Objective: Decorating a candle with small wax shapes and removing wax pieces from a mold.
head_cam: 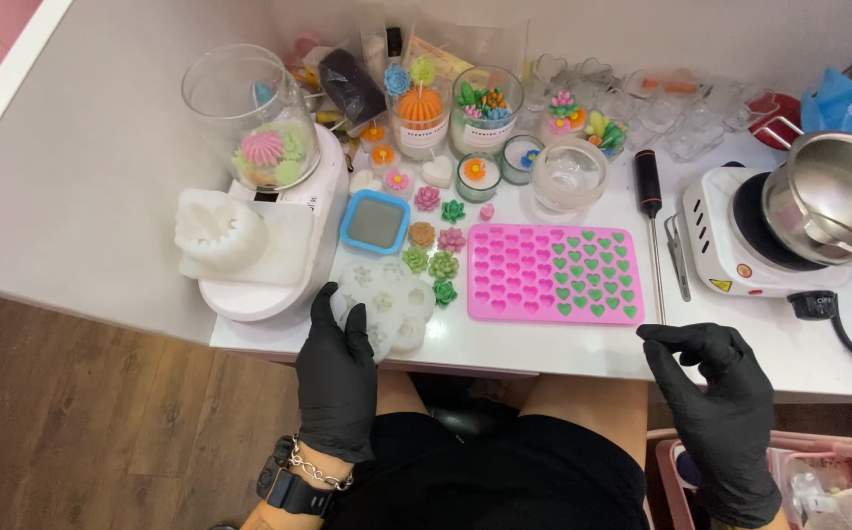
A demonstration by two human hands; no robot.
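Black-gloved, your left hand (336,378) grips the near-left edge of a translucent white round silicone mould (387,304) with flower-shaped cavities, thumb and fingers pinched on its rim as it lies at the front edge of the white table (102,196). Your right hand (720,412), also in a black glove, hovers at the table's front edge near the right, fingers curled with thumb and forefinger nearly meeting, holding nothing visible. Between the 2 hands lies a pink rectangular silicone mould (554,273) of small hearts, its right-hand cavities filled green. Just beyond the round mould sit small green, pink and orange wax succulents (433,263) and a blue square mould (375,222) with grey filling. A black-handled metal probe (652,231) lies beside the pink mould's right edge. Farther right, a steel pouring pot (828,196) rests on a white electric hotplate (730,240). A clear glass jar (252,113) holding wax flowers stands at the back left.
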